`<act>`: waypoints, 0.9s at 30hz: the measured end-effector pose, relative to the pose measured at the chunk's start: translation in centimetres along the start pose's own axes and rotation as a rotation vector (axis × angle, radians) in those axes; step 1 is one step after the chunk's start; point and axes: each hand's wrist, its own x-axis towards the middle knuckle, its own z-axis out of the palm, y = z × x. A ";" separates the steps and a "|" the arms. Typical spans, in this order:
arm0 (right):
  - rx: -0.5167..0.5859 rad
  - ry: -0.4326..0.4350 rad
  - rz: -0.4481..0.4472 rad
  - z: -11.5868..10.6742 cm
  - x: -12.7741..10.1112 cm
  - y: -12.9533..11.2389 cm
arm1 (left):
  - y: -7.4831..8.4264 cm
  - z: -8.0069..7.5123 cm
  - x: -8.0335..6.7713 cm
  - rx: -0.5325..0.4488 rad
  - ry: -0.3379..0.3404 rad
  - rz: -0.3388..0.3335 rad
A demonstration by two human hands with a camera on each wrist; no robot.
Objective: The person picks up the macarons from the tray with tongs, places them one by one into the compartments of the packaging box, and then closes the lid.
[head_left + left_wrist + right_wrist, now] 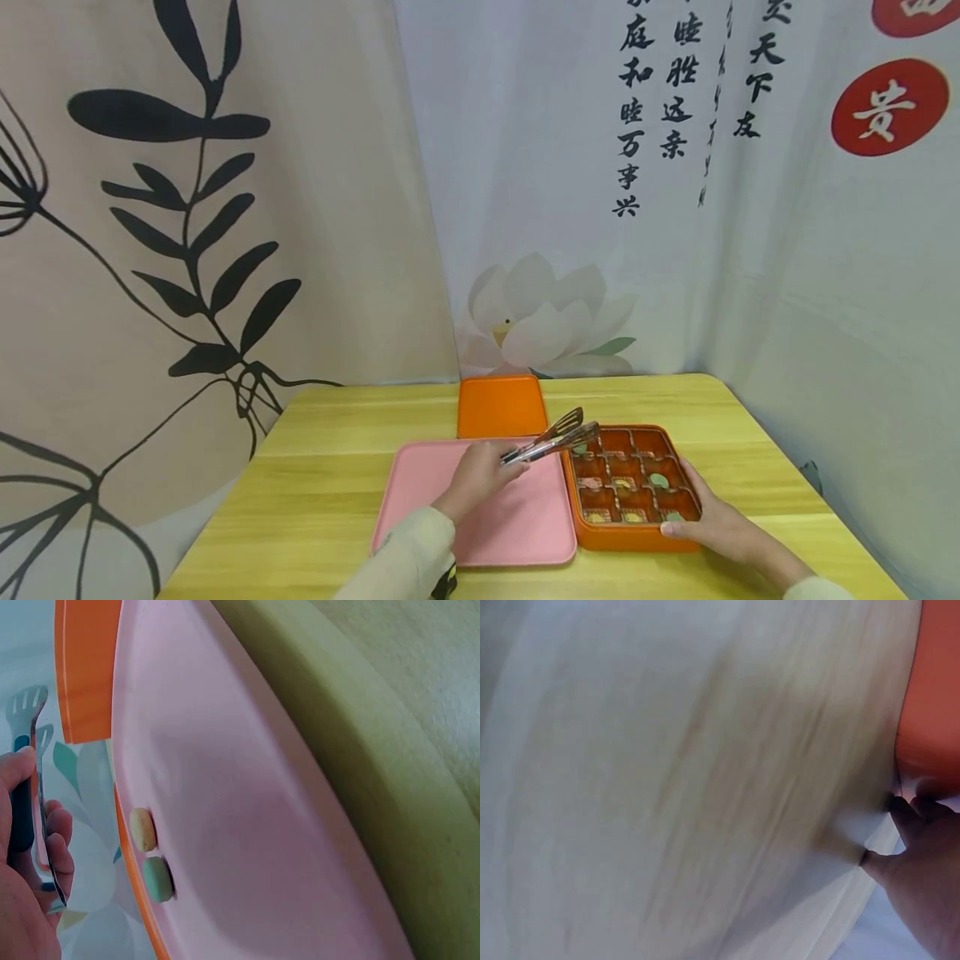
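My left hand [483,475] holds metal serving tongs [534,452] above a pink tray [517,533]. The slotted tips point right, over the back left corner of an orange box [630,540]. Dark grips on the tongs [21,814] show in the left wrist view. There, a pale yellow macaron [142,829] and a green macaron [157,879] stand side by side on the tray; the hand hides them in the head view. Fingers of my right hand [716,521] grip the box's right side, thumb over its front rim. Inside, several compartments hold green, yellow and pink macarons [591,482].
Behind the tray lies a flat orange lid [502,407]. All of this is on a yellow wood-grain table [315,492]. Printed curtains [360,208] hang along the table's back and right side.
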 end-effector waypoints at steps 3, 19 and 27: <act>0.002 -0.001 0.001 0.1 0.0 -0.2 | -0.2 -0.5 -0.1 -0.004 0.015 0.002; 0.013 -0.019 -0.028 0.0 0.0 -0.5 | -3.0 -5.1 -1.9 -0.046 0.058 -0.060; -0.011 -0.023 -0.002 0.1 -0.2 -0.4 | -4.8 -6.5 -3.4 -0.010 0.101 -0.077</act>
